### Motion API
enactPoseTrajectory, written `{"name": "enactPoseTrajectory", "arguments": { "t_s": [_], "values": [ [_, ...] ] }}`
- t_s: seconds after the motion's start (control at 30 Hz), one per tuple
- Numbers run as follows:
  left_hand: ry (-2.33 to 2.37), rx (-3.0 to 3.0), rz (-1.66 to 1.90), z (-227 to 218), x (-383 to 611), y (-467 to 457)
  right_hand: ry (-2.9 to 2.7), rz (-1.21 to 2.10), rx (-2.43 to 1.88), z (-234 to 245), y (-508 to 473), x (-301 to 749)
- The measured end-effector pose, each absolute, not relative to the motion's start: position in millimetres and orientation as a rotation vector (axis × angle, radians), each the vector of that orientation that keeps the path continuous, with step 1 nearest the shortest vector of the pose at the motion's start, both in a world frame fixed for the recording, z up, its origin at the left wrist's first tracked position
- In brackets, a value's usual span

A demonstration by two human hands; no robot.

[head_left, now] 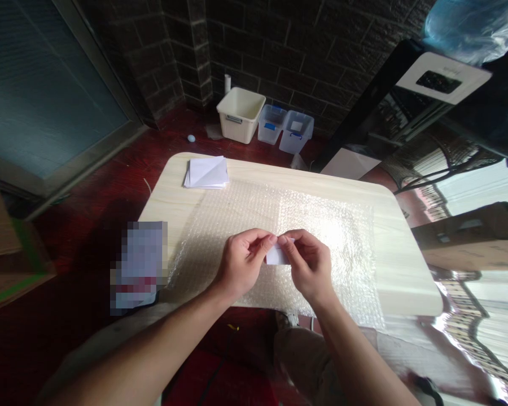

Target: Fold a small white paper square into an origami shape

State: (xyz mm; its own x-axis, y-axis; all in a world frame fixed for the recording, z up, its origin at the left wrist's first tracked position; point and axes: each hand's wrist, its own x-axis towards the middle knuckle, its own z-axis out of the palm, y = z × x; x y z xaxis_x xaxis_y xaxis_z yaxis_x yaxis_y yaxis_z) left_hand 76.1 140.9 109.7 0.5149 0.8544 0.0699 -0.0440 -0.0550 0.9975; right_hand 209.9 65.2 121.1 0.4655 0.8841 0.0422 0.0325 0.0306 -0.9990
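Note:
A small piece of white paper [276, 256], possibly folded, is held between my two hands above the table. My left hand [244, 260] pinches its upper left side between thumb and fingers. At its upper right, my right hand [308, 260] grips it the same way, and the two thumb tips nearly meet. Below both hands a sheet of clear bubble wrap [237, 214] lies over much of the table [400, 248]. Toward the table's far left corner rests a stack of white paper sheets [207, 172].
Beyond the table, a cream bin [240, 115] and two clear plastic boxes [271, 125] stand on the dark red floor by a brick wall. A water dispenser [432, 84] is at the right. Cardboard boxes [469, 239] flank both sides. A pixelated item [141, 259] sits at the left edge.

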Motion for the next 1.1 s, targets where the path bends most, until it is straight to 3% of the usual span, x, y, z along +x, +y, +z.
{"name": "enactPoseTrajectory", "arguments": {
  "t_s": [0.73,1.1],
  "values": [
    [0.715,1.326,0.873,118,73,142,-0.765,0.993,-1.306,122,69,207],
    [0.588,1.095,0.703,103,81,143,-0.77,0.749,-1.486,120,72,213]
  ]
}}
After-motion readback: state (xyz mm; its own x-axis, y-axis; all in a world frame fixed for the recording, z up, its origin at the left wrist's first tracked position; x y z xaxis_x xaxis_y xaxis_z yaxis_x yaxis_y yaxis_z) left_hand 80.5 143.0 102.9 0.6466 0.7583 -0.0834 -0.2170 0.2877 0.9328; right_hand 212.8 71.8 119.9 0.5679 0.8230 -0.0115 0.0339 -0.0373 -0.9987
